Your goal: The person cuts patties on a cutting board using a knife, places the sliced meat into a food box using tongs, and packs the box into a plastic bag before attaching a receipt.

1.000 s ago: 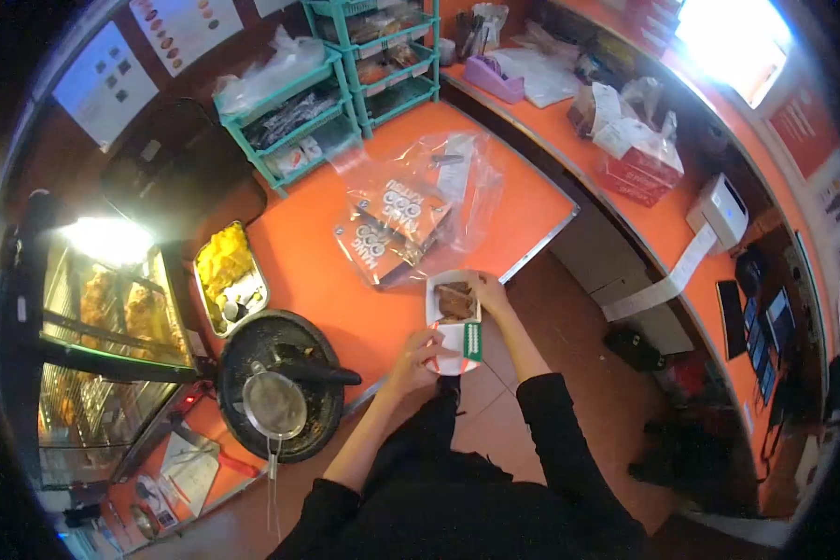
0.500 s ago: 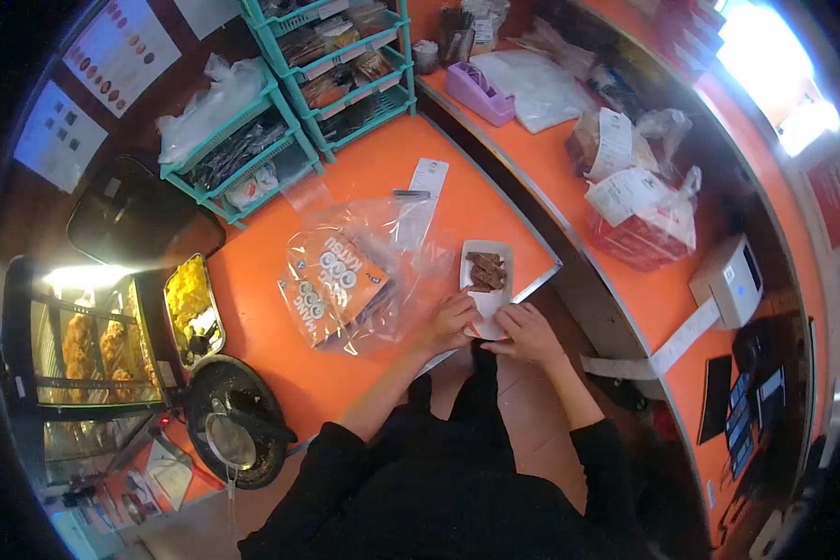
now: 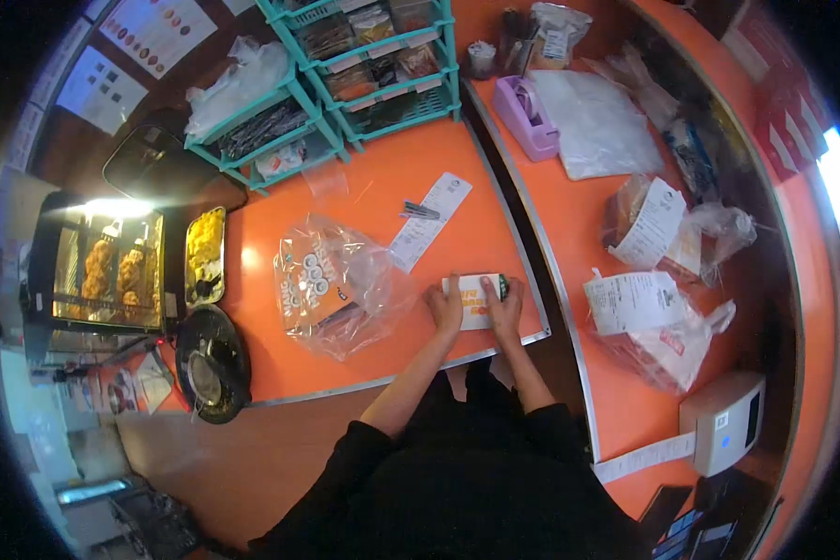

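Near the right front corner of the orange counter, a white food box (image 3: 475, 304) with orange lettering sits with its lid down. My left hand (image 3: 445, 304) holds its left side, and my right hand (image 3: 506, 310) is wrapped around its right side. A small dark green patch shows at the box's upper right edge, too small to make out. To the left lies a clear plastic bag (image 3: 373, 280) with an orange and white printed box (image 3: 315, 285) inside it. Behind the food box, a receipt (image 3: 439, 211) lies flat with a dark clip-like item (image 3: 420, 211) on it.
Teal racks (image 3: 392, 117) with packets stand at the back. A tray of yellow food (image 3: 205, 245), a black round pan (image 3: 213, 364) and a lit display case (image 3: 103, 271) are on the left. The right counter holds a purple tape dispenser (image 3: 526, 119), bagged orders (image 3: 658, 327) and a receipt printer (image 3: 724, 420).
The food box was uncovered with brown food showing; now its lid is down and printed lettering faces up. My hands have moved up along its sides. The camera view has shifted.
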`<state>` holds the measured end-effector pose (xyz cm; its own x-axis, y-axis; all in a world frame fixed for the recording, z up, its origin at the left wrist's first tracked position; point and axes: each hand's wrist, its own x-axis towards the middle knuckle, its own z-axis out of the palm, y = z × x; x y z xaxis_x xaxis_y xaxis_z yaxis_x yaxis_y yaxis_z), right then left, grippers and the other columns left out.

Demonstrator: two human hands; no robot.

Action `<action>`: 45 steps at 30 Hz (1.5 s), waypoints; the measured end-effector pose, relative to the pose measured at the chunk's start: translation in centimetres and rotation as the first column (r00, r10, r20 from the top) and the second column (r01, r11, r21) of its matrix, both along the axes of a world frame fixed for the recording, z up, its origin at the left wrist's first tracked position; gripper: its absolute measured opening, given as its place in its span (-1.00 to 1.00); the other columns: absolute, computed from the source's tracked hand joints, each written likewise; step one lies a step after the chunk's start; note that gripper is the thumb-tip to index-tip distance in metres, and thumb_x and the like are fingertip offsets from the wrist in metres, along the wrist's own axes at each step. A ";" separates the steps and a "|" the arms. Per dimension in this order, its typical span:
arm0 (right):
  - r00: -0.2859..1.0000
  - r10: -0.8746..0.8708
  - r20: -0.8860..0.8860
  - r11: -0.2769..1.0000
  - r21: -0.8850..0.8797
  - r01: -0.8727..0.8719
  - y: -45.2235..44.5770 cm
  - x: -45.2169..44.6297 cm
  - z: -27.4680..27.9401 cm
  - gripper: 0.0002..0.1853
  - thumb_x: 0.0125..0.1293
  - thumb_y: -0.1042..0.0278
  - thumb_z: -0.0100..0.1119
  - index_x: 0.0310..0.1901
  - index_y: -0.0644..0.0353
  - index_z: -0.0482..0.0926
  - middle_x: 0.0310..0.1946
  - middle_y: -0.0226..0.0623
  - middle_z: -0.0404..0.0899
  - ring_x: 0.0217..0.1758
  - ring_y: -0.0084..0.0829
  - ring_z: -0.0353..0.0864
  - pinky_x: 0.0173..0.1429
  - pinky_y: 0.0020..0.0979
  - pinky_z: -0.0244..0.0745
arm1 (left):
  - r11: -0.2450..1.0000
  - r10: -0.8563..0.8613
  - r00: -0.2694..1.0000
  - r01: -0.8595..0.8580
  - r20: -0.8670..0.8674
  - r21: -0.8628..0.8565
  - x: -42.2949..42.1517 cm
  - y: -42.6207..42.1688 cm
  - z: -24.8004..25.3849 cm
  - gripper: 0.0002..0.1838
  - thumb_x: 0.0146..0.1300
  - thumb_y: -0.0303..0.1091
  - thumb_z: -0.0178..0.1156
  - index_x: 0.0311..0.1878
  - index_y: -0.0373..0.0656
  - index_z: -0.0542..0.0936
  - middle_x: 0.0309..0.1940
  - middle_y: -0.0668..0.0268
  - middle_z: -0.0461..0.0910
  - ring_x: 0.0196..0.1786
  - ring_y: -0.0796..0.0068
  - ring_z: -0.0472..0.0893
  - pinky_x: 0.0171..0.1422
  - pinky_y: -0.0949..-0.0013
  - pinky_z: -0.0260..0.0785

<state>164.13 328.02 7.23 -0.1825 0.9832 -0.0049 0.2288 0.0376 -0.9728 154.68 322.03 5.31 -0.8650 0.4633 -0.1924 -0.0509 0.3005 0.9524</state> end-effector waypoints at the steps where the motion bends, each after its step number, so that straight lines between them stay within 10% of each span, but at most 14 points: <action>1: 0.986 0.078 0.148 0.996 0.031 -0.084 1.0 -0.1 -3.4 -0.47 0.14 0.03 0.33 -0.09 0.32 0.41 -0.32 -0.19 0.46 -0.30 -0.42 0.55 -0.58 -0.42 0.54 | 0.988 0.010 0.938 -0.062 0.346 0.140 -0.1 0.5 0.6 -0.62 0.29 -0.09 0.11 -0.12 -0.29 0.46 -0.30 0.12 0.49 -0.19 0.34 0.51 -0.06 0.28 0.34; 6: 0.842 0.439 0.313 0.861 -0.415 -0.295 2.9 -0.9 3.5 -0.31 0.12 -0.23 0.20 -0.12 0.39 0.40 -0.45 -0.08 0.58 -0.28 -0.24 0.66 -0.37 -0.29 0.56 | 0.984 -0.171 0.967 0.176 0.186 -0.008 -1.7 -2.1 0.5 -0.59 0.32 -0.13 0.02 0.04 -0.29 0.43 -0.24 0.07 0.52 -0.11 0.35 0.54 0.07 0.21 0.34; 8: 0.681 0.536 0.499 0.837 -0.415 -0.356 3.3 -1.6 4.8 -0.37 0.15 -0.22 0.09 -0.12 0.32 0.43 -0.39 0.01 0.61 -0.45 -0.18 0.67 -0.19 -0.21 0.51 | 0.928 -0.364 0.564 0.290 -0.741 -0.235 -1.8 -1.7 1.8 -0.64 0.29 -0.19 0.00 0.02 -0.24 0.44 -0.19 0.05 0.52 -0.01 0.23 0.51 0.17 0.06 0.21; 14: 0.845 0.527 0.092 0.819 -0.320 -0.476 4.4 -2.7 -0.7 -0.45 0.20 -0.14 0.05 -0.10 0.29 0.47 -0.32 0.06 0.61 -0.21 -0.03 0.64 -0.13 -0.14 0.49 | 0.730 -0.646 0.724 0.493 -0.241 -0.473 -2.6 0.5 2.8 -0.65 0.20 -0.15 0.06 -0.06 -0.18 0.53 -0.06 0.11 0.48 0.06 0.06 0.42 0.18 0.01 0.10; 18: 0.762 0.551 0.341 0.831 -0.307 -0.464 5.5 -3.3 -0.7 -0.54 0.23 0.00 0.07 -0.05 0.26 0.45 -0.29 0.10 0.57 -0.18 0.06 0.58 -0.13 -0.10 0.47 | 0.761 -0.630 0.616 0.368 -0.473 -0.535 -3.5 1.6 2.4 -0.56 0.17 -0.01 0.10 -0.07 -0.18 0.55 -0.02 0.12 0.46 0.06 0.05 0.41 0.17 0.01 0.10; 20: 0.602 0.057 0.796 0.861 0.267 -0.433 5.9 -3.2 0.0 -0.55 0.23 0.09 0.11 -0.01 0.30 0.42 -0.13 0.18 0.51 -0.08 0.09 0.53 -0.06 -0.11 0.46 | 0.636 -0.772 0.388 0.472 -0.504 -0.610 -4.7 2.4 2.5 -0.42 0.07 0.15 0.16 -0.04 -0.17 0.55 0.08 0.05 0.39 0.18 0.03 0.33 0.25 -0.07 0.06; 22: 0.786 0.133 0.604 0.922 0.215 -0.321 11.5 -4.3 5.8 -0.56 0.26 0.16 0.10 0.02 0.36 0.40 -0.04 0.21 0.45 -0.02 0.13 0.49 0.02 -0.08 0.43 | 0.623 -0.774 0.315 0.536 -0.549 -0.570 -5.3 3.2 2.6 -0.33 0.01 0.21 0.19 0.01 -0.17 0.52 0.13 -0.01 0.32 0.24 -0.02 0.26 0.30 -0.14 -0.01; 24: 0.853 -0.374 0.364 0.682 0.731 -0.013 18.3 -6.2 8.0 -0.65 0.29 0.24 0.06 -0.06 0.39 0.40 -0.20 0.17 0.39 -0.13 0.12 0.44 -0.09 -0.10 0.38 | 0.611 -0.757 0.236 0.585 -0.610 -0.533 -5.3 3.6 3.7 -0.24 -0.05 0.27 0.21 0.06 -0.18 0.49 0.18 -0.06 0.26 0.30 -0.07 0.20 0.35 -0.22 -0.07; 29: 0.534 -0.241 0.811 0.914 0.374 -0.155 30.4 -10.0 12.7 -0.61 0.17 0.04 0.17 -0.15 0.21 0.60 -0.14 0.18 0.46 -0.01 0.05 0.47 0.06 -0.01 0.35 | 0.566 -0.685 0.628 0.139 -0.370 -0.812 0.3 0.8 7.5 -0.01 -0.22 0.25 0.33 0.33 0.08 0.25 0.26 -0.25 0.06 0.33 -0.44 0.00 0.27 -0.48 -0.14; 32: 0.736 0.061 0.674 0.927 0.235 -0.293 36.5 -9.0 8.7 -0.72 0.14 0.13 0.20 -0.39 0.22 0.62 -0.36 -0.05 0.56 -0.22 -0.18 0.55 -0.05 -0.14 0.40 | 0.396 -0.688 0.725 0.402 0.023 -0.825 -0.2 2.2 7.0 0.05 -0.30 0.12 0.43 0.36 0.16 0.18 0.30 -0.30 -0.01 0.32 -0.50 0.00 0.20 -0.44 0.03; 37: 0.940 0.290 -0.181 0.944 -0.108 -0.312 33.2 -3.2 9.0 -0.76 0.15 0.22 0.21 -0.46 0.25 0.61 -0.49 -0.32 0.53 -0.43 -0.49 0.41 -0.27 -0.39 0.33 | 0.379 -0.717 0.697 0.384 -0.005 -0.842 -0.9 4.2 7.2 0.09 -0.31 0.03 0.47 0.36 0.12 0.12 0.26 -0.25 0.05 0.31 -0.38 0.10 0.13 -0.38 0.16; 39: 0.913 0.285 0.291 0.953 0.014 -0.302 34.5 -0.9 4.0 -0.73 0.15 0.26 0.17 -0.59 0.26 0.57 -0.53 -0.21 0.53 -0.48 -0.37 0.41 -0.26 -0.30 0.33 | 0.378 -0.728 0.685 0.368 -0.027 -0.849 -0.8 4.5 6.8 0.07 -0.31 0.02 0.47 0.34 0.09 0.13 0.24 -0.22 0.09 0.30 -0.33 0.14 0.12 -0.38 0.16; 44: 0.827 -0.216 0.520 0.832 0.540 -0.122 34.5 -3.5 2.4 -0.63 0.13 0.24 0.15 -0.68 0.37 0.49 -0.40 0.10 0.52 -0.44 -0.08 0.38 -0.14 -0.15 0.34 | 0.535 -0.721 0.632 0.246 -0.285 -0.809 -1.0 4.1 5.5 0.00 -0.41 -0.05 0.49 0.20 0.01 0.20 0.11 -0.13 0.19 0.18 -0.20 0.26 0.04 -0.26 0.23; 45: 0.583 -0.255 0.771 0.812 0.498 -0.303 33.9 -3.2 3.0 -0.67 0.12 0.24 0.15 -0.60 0.38 0.53 -0.37 0.07 0.54 -0.40 -0.12 0.41 -0.11 -0.19 0.36 | 0.535 -0.721 0.630 0.243 -0.287 -0.809 -1.1 3.8 5.6 0.00 -0.41 -0.05 0.49 0.20 0.01 0.20 0.11 -0.13 0.19 0.18 -0.20 0.26 0.04 -0.26 0.23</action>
